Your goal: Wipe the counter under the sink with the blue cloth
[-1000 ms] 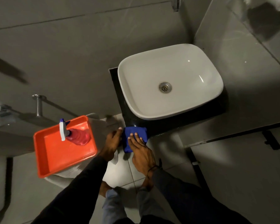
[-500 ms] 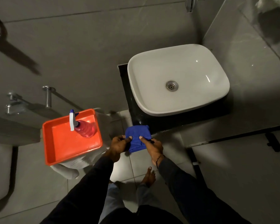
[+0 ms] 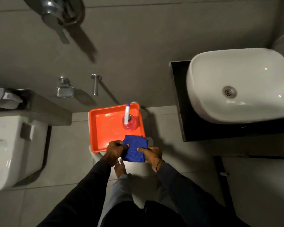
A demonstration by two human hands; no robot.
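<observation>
Both hands pinch the blue cloth (image 3: 134, 149) between them: the left hand (image 3: 116, 150) clamped on its left edge, the right hand (image 3: 152, 154) on its lower right corner. Just beyond the grip, the cloth overlaps the near corner of the orange tray (image 3: 105, 128) holding a spray bottle (image 3: 127, 119). Well right of the grip sits the black bench (image 3: 203, 128) under the white sink (image 3: 236, 86), whose right side is cut off. Bare floor tiles (image 3: 179, 161) lie between.

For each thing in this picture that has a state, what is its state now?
blue cloth: folded, held by both hands above the tray's near edge
left hand: gripping the cloth
right hand: gripping the cloth
spray bottle: upright in the tray
orange tray: holds only the bottle
sink: empty
</observation>
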